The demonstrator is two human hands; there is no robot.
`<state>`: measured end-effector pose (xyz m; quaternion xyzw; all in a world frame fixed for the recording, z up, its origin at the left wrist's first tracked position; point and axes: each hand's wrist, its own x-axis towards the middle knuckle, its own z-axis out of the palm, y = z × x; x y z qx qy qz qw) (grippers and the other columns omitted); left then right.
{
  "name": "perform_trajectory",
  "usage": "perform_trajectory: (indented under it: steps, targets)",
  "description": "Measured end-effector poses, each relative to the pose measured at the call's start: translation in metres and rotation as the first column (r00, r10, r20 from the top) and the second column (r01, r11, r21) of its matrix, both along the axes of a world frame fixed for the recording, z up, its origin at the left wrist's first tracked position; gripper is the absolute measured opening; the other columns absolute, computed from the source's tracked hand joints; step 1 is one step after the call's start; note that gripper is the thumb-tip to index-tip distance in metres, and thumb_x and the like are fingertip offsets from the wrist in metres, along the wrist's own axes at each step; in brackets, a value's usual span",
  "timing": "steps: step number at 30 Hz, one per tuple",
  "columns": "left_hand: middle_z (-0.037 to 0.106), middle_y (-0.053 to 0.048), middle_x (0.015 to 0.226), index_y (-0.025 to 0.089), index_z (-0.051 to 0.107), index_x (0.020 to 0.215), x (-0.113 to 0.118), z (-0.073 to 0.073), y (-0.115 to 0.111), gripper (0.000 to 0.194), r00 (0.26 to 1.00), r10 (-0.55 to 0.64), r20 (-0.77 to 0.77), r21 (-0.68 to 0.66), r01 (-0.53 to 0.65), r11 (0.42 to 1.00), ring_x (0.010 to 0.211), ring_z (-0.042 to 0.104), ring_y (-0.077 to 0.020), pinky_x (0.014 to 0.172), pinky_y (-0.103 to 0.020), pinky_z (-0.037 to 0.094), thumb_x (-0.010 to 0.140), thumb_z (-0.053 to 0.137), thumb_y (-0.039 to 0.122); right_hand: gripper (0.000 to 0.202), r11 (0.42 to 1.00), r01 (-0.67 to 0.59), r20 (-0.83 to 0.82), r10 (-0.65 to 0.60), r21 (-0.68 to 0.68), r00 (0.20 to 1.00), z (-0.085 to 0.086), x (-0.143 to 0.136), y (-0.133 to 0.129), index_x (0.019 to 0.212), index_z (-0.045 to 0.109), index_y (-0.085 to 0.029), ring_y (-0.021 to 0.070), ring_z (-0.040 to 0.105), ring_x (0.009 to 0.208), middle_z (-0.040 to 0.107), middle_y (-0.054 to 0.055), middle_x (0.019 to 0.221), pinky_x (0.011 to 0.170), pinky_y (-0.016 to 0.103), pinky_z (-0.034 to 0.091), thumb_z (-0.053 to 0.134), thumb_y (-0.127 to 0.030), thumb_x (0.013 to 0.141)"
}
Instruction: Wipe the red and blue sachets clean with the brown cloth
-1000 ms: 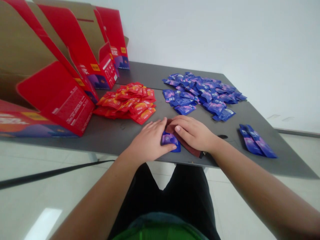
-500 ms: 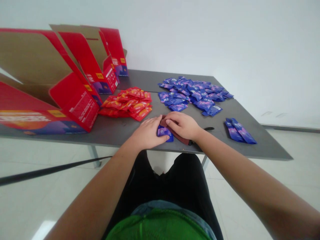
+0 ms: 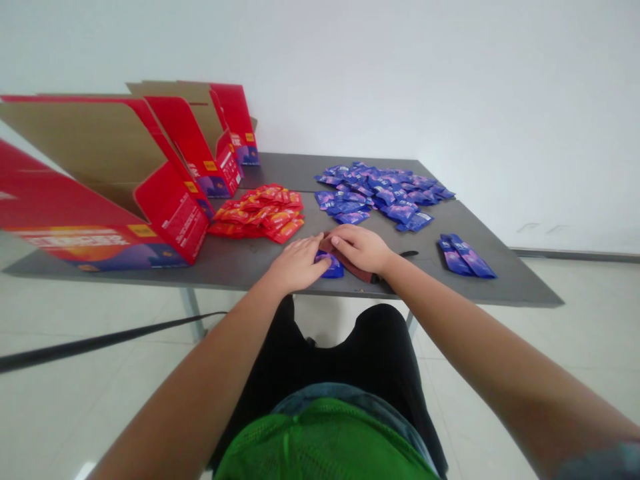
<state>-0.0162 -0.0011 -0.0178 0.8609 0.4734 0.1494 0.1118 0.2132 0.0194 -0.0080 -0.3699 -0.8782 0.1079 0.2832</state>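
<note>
My left hand (image 3: 299,263) lies over the left side of a blue-purple packet (image 3: 336,269) near the table's front edge, holding it with the thumb apart from the fingers. Its fingertips meet a brown piece that looks like cloth (image 3: 359,271), slanting across the packet's right side. My right hand (image 3: 364,245) is closed over that brown piece, thumb on top; its underside is hidden. A thin black tip (image 3: 409,253) sticks out beyond my right wrist; what it belongs to is unclear.
A heap of red-orange packets (image 3: 263,212) and a larger heap of blue-purple packets (image 3: 383,190) lie behind my hands. Two blue packets (image 3: 466,255) lie at the right. Opened red cartons (image 3: 173,210) stand at the left of the grey table (image 3: 520,283). A white wall is behind.
The view has shifted slightly, so the cartons and heaps sit lower in the picture. Both hands stay on the packet and brown piece, with little visible movement.
</note>
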Motion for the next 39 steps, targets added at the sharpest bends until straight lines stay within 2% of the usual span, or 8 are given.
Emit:
perform_trajectory:
  steps: [5,7,10,14,19,24,30,39]
  targets:
    - [0.046,-0.019,0.170,0.016,0.041,0.165,-0.002,0.000,-0.005,0.070,0.999,0.029,0.028,-0.006,-0.029,1.000,0.157,0.045,-0.0342,0.130,-0.055,0.033,0.109,0.055,0.055,0.043,0.996,0.078,0.018,-0.077,-0.032,0.997,-0.001,0.002,0.000,0.110,0.077,-0.021,0.0264,0.071,0.110,0.079,0.011,0.114,0.100,0.040,0.053,0.041,-0.045,0.113]
    - [0.045,-0.020,0.171,0.014,0.031,0.170,-0.003,0.001,-0.007,0.089,0.998,0.044,0.038,-0.013,-0.044,0.999,0.158,0.045,-0.0346,0.128,-0.048,0.035,0.103,0.062,0.062,0.034,0.996,0.081,0.035,-0.079,-0.038,0.996,0.000,0.002,0.001,0.110,0.077,-0.023,0.0255,0.072,0.109,0.079,0.009,0.113,0.099,0.039,0.054,0.049,-0.042,0.110]
    - [0.047,-0.019,0.170,0.016,0.016,0.174,-0.005,0.001,-0.009,0.123,0.998,0.047,0.049,-0.035,-0.045,0.998,0.154,0.050,-0.0392,0.124,-0.048,0.041,0.085,0.078,0.073,0.032,0.997,0.066,0.065,-0.063,-0.034,0.996,0.002,0.002,0.000,0.131,0.073,-0.024,0.0236,0.070,0.122,0.077,0.007,0.132,0.108,0.038,0.052,0.059,-0.030,0.103]
    - [0.048,-0.020,0.169,0.015,0.011,0.175,-0.005,0.000,-0.007,0.138,0.997,0.050,0.062,-0.054,-0.046,0.997,0.155,0.047,-0.0413,0.124,-0.050,0.040,0.075,0.085,0.075,0.042,0.997,0.073,0.122,-0.070,-0.021,0.990,0.004,-0.001,-0.004,0.142,0.069,-0.023,0.0277,0.069,0.125,0.074,0.011,0.138,0.111,0.042,0.050,0.061,-0.029,0.101]
    - [0.058,-0.018,0.162,0.017,0.009,0.175,-0.003,0.004,-0.008,0.136,0.997,0.043,0.065,-0.058,-0.039,0.998,0.151,0.053,-0.0394,0.122,-0.049,0.043,0.076,0.084,0.074,0.033,0.996,0.093,0.160,-0.090,-0.011,0.983,0.010,-0.010,-0.015,0.129,0.074,-0.024,0.0304,0.072,0.109,0.078,0.011,0.119,0.097,0.042,0.054,0.066,-0.031,0.098]
    - [0.045,-0.023,0.170,0.012,0.023,0.172,-0.003,0.006,-0.010,0.130,0.997,0.047,0.062,-0.051,-0.044,0.998,0.151,0.052,-0.0440,0.125,-0.052,0.040,0.075,0.084,0.074,0.060,0.985,0.174,0.069,-0.173,-0.008,0.982,0.021,-0.021,-0.037,0.151,0.052,-0.015,0.0328,0.072,0.112,0.076,0.015,0.127,0.094,0.043,0.055,0.066,-0.030,0.095]
    - [0.051,-0.017,0.168,0.010,0.022,0.173,-0.005,0.003,-0.007,0.120,0.998,-0.005,0.055,-0.069,0.009,0.998,0.155,0.049,-0.0376,0.131,-0.045,0.030,0.082,0.081,0.062,0.024,0.991,-0.057,0.098,0.069,-0.125,0.993,0.024,-0.025,-0.049,0.114,0.073,-0.024,0.0247,0.071,0.102,0.077,0.004,0.113,0.092,0.035,0.053,0.066,-0.021,0.092]
    - [0.043,-0.019,0.172,0.009,0.024,0.172,-0.004,0.003,-0.005,0.128,0.999,0.024,0.043,-0.082,-0.020,0.996,0.155,0.046,-0.0416,0.129,-0.046,0.033,0.078,0.083,0.073,0.013,0.995,-0.042,0.170,0.057,-0.091,0.984,0.016,-0.026,-0.024,0.103,0.073,-0.023,0.0280,0.065,0.102,0.071,0.008,0.103,0.094,0.038,0.048,0.068,-0.023,0.092]
